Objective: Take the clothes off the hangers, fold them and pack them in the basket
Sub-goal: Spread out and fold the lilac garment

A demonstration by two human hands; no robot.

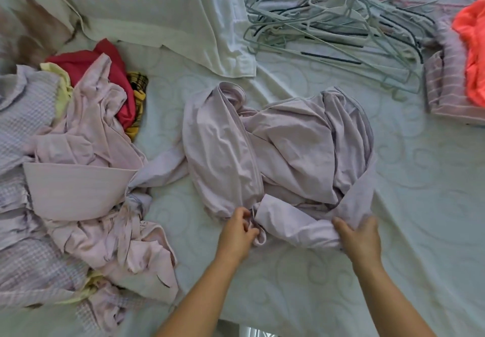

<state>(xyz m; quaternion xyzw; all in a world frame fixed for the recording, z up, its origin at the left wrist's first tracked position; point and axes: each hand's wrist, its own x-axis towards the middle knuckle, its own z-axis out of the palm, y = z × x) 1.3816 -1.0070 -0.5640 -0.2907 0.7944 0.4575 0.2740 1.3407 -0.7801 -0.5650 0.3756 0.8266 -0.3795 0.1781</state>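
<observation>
A pale lilac garment (278,147) lies crumpled in the middle of the bed. My left hand (237,234) pinches its near hem at the left. My right hand (360,237) grips a bunched sleeve or corner of the same garment at the right. A tangle of empty grey and white hangers (338,27) lies at the far side of the bed. A heap of unfolded clothes (78,168), mostly lilac with red and yellow pieces, fills the left. No basket is clearly visible.
A folded striped garment (443,84) with a bright orange one (472,48) on top sits at the right edge. A white sheet fold (183,21) lies at the back. The patterned bed cover (420,205) is bare to the right of my hands.
</observation>
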